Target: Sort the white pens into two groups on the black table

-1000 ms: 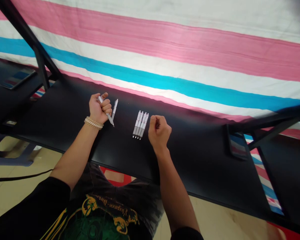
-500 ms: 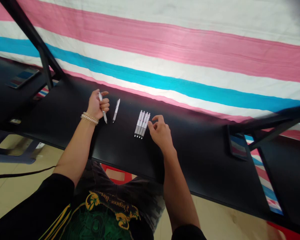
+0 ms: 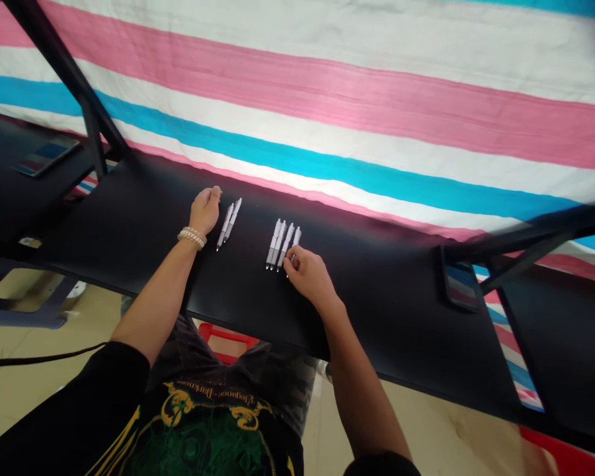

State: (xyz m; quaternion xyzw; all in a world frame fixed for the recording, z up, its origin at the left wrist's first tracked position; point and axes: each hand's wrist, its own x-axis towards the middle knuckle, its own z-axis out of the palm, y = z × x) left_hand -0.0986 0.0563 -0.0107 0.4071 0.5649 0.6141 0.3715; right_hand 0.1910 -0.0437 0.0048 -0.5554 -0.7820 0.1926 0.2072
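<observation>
desk (image 3: 401,311): black, smooth and matte, carries all the pens.
right hand (image 3: 307,274): grip closes on the outermost pen (image 3: 294,242) of the row of four pens (image 3: 279,243), near its tip.
left hand (image 3: 204,210): loose, holds nothing, rests beside the pair of pens (image 3: 229,223), slim white plastic.

a makeshift work station is suggested: a long black table (image 3: 387,291) is set before a striped cloth backdrop (image 3: 357,106), over a tiled floor (image 3: 30,330).
</observation>
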